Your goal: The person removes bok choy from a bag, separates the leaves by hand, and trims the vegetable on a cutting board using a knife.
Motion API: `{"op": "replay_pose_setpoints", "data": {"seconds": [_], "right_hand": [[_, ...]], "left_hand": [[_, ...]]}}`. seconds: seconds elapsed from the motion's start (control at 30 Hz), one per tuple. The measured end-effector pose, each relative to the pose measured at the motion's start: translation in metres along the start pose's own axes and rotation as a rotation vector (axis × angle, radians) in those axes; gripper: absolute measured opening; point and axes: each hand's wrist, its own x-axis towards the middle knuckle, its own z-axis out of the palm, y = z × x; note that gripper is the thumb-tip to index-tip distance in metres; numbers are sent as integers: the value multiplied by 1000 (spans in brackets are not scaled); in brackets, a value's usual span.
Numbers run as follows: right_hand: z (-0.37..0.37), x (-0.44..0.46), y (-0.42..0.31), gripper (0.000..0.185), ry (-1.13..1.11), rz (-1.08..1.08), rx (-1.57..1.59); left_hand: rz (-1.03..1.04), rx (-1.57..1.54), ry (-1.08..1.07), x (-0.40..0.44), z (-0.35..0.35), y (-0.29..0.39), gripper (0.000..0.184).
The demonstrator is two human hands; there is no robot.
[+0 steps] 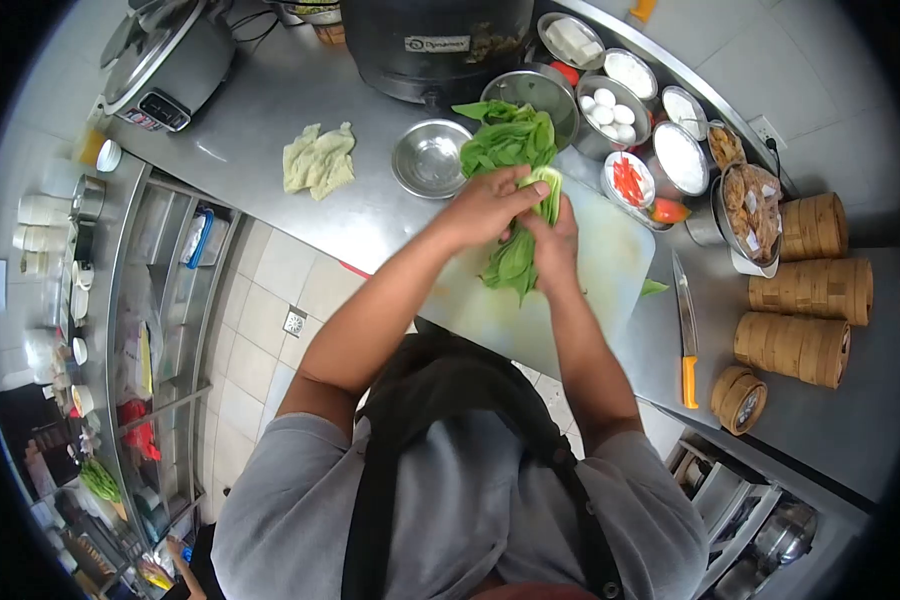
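Over the board (610, 262), the left hand (492, 205) has its grip closed on the greens (512, 263), thumb on the stalk (549, 206), and the right hand's (558, 245) grip curls round them.

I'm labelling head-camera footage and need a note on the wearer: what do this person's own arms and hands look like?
Both the left hand and the right hand are bare, with no gloves visible. No watch or bracelet shows on either wrist. The forearms are uncovered, below short, loose grey sleeves. Dark straps run over the grey shirt.
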Motion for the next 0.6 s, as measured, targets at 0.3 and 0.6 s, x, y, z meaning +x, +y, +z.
{"op": "replay_pose_setpoints", "data": {"seconds": [0.3,0.6], "right_hand": [[17,158,-28,69,300,-233,-869],[46,191,-11,87,463,165,-1082]], "left_hand": [[333,604,741,137,-127,-39,40],[405,411,476,145,-87,-35,26]]}}
